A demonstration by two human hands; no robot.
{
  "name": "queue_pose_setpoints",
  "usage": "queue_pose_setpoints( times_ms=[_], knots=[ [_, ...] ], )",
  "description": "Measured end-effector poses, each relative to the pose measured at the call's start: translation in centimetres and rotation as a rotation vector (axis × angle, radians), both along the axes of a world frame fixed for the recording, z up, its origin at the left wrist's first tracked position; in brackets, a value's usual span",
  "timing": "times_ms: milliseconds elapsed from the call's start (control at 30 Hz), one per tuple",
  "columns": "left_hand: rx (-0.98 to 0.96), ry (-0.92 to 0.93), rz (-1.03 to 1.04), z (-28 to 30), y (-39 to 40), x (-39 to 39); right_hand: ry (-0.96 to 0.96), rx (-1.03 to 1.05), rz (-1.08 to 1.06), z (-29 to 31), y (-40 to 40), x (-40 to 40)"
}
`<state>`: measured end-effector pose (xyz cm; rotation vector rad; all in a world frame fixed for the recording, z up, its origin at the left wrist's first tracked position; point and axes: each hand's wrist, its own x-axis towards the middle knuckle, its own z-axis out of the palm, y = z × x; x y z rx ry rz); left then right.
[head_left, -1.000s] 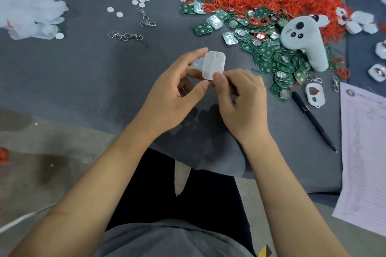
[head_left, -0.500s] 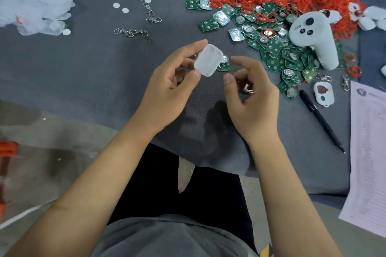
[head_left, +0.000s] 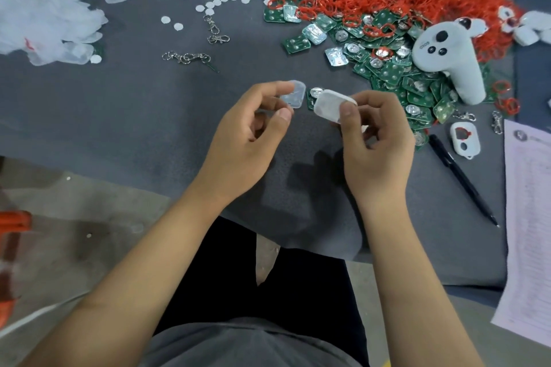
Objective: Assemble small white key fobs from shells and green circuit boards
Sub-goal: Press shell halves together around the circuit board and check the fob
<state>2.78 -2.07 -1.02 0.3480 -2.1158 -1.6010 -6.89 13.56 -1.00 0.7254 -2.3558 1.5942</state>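
At centre frame, above a grey bench (head_left: 125,104), the left hand (head_left: 247,134) pinches a translucent shell half (head_left: 293,95) between thumb and forefinger, while the right hand (head_left: 375,140) grips a white shell (head_left: 331,106) in curled fingers (head_left: 347,112). A green circuit board (head_left: 312,95) shows between them; more circuit boards (head_left: 387,68) lie heaped at upper right.

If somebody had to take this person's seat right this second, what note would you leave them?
Left hand pinches a thin translucent plastic cover.
Right hand grips a small white rounded shell.
A green circuit board peeks out between them; the heap of green boards lies to the right on the grey cloth.
Done: parts picked up.
Left: fit board, close the two pieces together.
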Motion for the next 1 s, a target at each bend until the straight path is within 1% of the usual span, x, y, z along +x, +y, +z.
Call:
queue_pose_setpoints(
  times_ms=[67,133,200,233,367,433,533,833,900,1000],
  knots=[
    [0.033,0.03,0.067,0.1,0.0,0.1,0.045,-0.008,-0.05,0.2,0.0,0.0],
    [0.046,0.038,0.209,0.1,-0.3,-0.2,0.045,-0.024,-0.116,0.3,0.0,0.0],
    [0.006,0.016,0.316,0.2,-0.8,-0.4,0.01,-0.047,-0.16,0.2,-0.1,0.0],
    [-0.049,-0.003,0.33,0.1,-1.2,-0.4,0.002,-0.046,-0.168,0.1,-0.1,0.0],
    [-0.461,-0.144,0.278,-0.4,-3.2,-0.3,0.01,0.04,-0.123,0.2,0.1,0.1],
    [-0.557,-0.2,0.213,-0.6,-4.1,-0.5,0.07,0.123,-0.064,0.2,0.1,0.3],
    [-0.629,-0.241,0.17,-0.5,-4.7,-0.9,0.189,0.224,0.02,-0.1,-0.1,0.3],
    [-0.691,-0.241,0.186,-0.5,-4.3,-0.9,0.29,0.386,0.1,-0.6,-0.6,0.4],
    [-0.701,-0.238,0.193,-0.5,-4.3,-0.9,0.299,0.394,0.098,-0.6,-0.6,0.3],
    [-0.72,-0.232,0.189,-0.6,-4.3,-0.9,0.305,0.338,0.066,-0.7,-0.6,0.3]
  ],
)
